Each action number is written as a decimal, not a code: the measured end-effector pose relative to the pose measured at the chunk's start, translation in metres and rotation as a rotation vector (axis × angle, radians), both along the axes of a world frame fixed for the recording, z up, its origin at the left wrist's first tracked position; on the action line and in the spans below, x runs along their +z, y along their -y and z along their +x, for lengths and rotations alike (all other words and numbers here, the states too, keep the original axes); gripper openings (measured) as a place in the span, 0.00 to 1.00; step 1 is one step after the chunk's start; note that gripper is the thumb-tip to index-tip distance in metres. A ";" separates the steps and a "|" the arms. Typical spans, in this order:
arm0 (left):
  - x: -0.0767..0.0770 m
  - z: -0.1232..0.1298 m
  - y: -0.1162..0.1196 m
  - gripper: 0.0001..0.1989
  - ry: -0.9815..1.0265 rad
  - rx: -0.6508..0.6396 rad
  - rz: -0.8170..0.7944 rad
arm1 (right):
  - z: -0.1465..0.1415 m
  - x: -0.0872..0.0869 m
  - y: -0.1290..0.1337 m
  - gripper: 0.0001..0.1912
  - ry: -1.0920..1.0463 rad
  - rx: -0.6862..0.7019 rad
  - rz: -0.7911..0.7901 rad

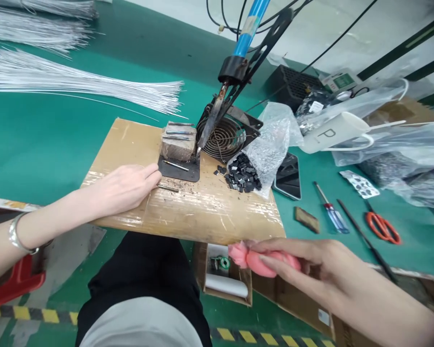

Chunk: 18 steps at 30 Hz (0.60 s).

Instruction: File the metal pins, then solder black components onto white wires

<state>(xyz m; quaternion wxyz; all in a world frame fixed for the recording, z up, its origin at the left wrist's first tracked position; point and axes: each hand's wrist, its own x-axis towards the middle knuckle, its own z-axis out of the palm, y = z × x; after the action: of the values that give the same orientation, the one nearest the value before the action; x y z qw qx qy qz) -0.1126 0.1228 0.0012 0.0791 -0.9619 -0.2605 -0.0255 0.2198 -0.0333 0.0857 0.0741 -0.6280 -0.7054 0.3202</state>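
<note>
My left hand [132, 188] rests on a tape-covered cardboard sheet [202, 212], fingers closed at the end of a thin metal rod [169, 188]. Between finger and thumb of my right hand [321, 270] is a soft pink object [264, 263] with a crumpled end, held by the front edge. Its kind is unclear. Beyond my left fingertips, a dark flat plate [188, 172] carries another short rod [176, 166]. Several similar rods [179, 131] lie on a worn block [177, 148]. A blue-handled soldering iron [217, 108] points down beside the block.
Behind the iron stands a fan [222, 137]. Small black pieces [243, 174] spill from a bubble bag [275, 140]. Rightward are a phone [288, 176], screwdriver [332, 212], orange-handled scissors [382, 226] and white mug [336, 132]. Wire bundles [83, 82] lie far left. An open box [226, 282] is below.
</note>
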 end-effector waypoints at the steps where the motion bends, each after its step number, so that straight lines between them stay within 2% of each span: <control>1: 0.001 0.001 0.000 0.10 -0.004 0.014 -0.014 | 0.000 -0.004 0.000 0.23 -0.061 -0.001 -0.071; 2: 0.002 0.002 -0.001 0.10 0.001 0.036 -0.029 | 0.002 -0.007 0.003 0.23 -0.093 -0.012 -0.095; 5: 0.004 0.008 -0.008 0.09 0.053 0.099 -0.020 | 0.014 -0.019 0.023 0.20 -0.039 -0.083 0.015; 9: 0.005 0.023 -0.023 0.11 0.026 0.052 0.167 | 0.034 -0.029 0.046 0.19 0.034 -0.182 0.063; 12: 0.005 0.037 -0.028 0.16 0.011 0.036 0.234 | 0.039 -0.034 0.052 0.18 0.068 -0.172 0.068; 18: 0.002 0.046 -0.021 0.15 0.065 0.080 0.297 | 0.039 -0.039 0.056 0.15 0.047 -0.185 0.099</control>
<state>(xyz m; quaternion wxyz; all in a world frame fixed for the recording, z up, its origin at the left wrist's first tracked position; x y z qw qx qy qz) -0.0661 0.1435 0.0037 0.2130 -0.9272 -0.2942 -0.0917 0.2591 -0.0889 0.0462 0.1178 -0.6933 -0.6610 0.2618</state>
